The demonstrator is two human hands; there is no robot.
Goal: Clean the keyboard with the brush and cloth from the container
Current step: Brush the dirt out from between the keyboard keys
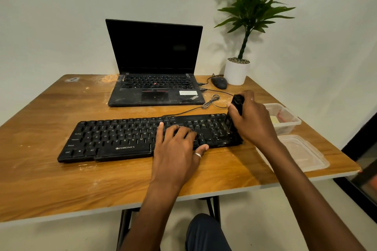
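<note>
Right hand (253,120) grips the brush (238,101), bristles on the keys at the keyboard's (122,138) three o'clock end; left hand (177,144) rests flat, fingers straight, mid-board. Brushing appears under way and wiping seemingly remains; the open container (293,121) stands at three o'clock.

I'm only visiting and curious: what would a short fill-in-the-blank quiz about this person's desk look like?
1. The right hand grips a black ____.
2. The left hand lies flat on the ____.
3. The clear container stands open, its ____ lying beside it.
Missing words: brush, keyboard, lid.
</note>
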